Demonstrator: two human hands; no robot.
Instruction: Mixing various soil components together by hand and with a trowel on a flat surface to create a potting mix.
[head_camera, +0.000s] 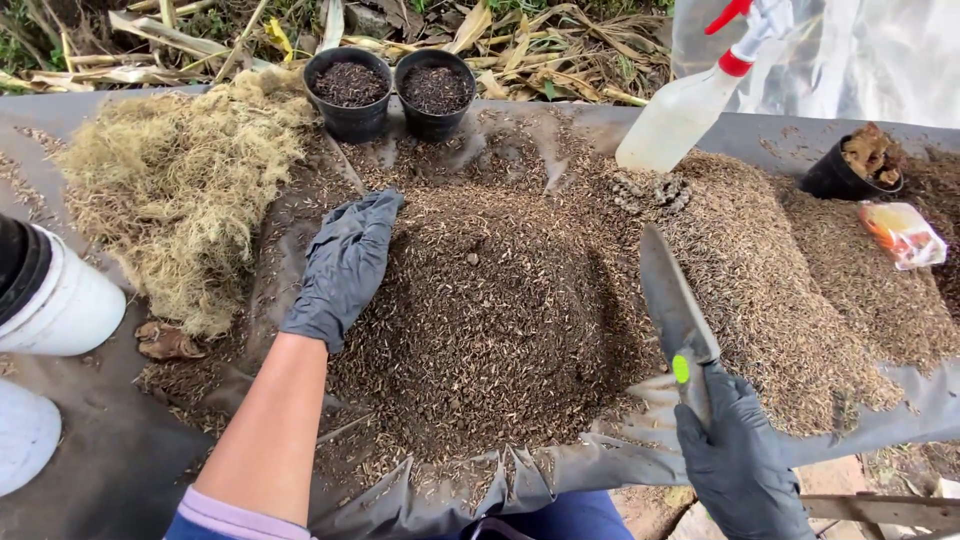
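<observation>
Orange-and-clear packet (903, 234) far right, beyond trowel-holding right hand (742, 462).

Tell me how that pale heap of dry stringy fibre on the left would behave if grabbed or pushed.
The fibre heap looks loose and wispy, so it is probably very light for its bulk. Its tangled strands suggest it would come up as a floppy clump and shed bits. Pushed, it would likely squash and drag across the grey sheet rather than roll.

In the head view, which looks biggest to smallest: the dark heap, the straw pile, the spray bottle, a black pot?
1. Dark heap
2. Straw pile
3. Spray bottle
4. Black pot
Bottle and pot look close; rank unsure.
</observation>
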